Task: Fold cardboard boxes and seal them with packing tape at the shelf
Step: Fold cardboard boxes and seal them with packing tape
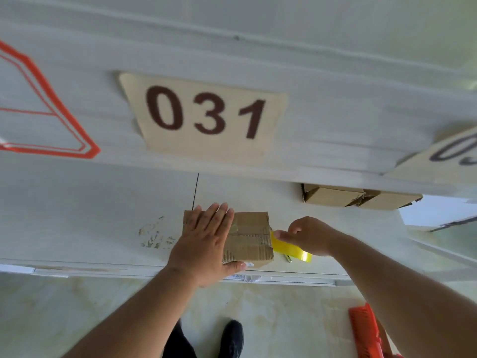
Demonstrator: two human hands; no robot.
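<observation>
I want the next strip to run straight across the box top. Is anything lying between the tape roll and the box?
Nothing visible does. The right hand holds the tape roll right at the box's right edge, with no gap showing. The left hand lies flat on the box's left part, covering where a strip would end.

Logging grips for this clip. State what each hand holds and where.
Right hand grips the yellow tape roll from above, at the cardboard box's right edge. Left hand holds nothing; it presses flat on the box top.
</observation>
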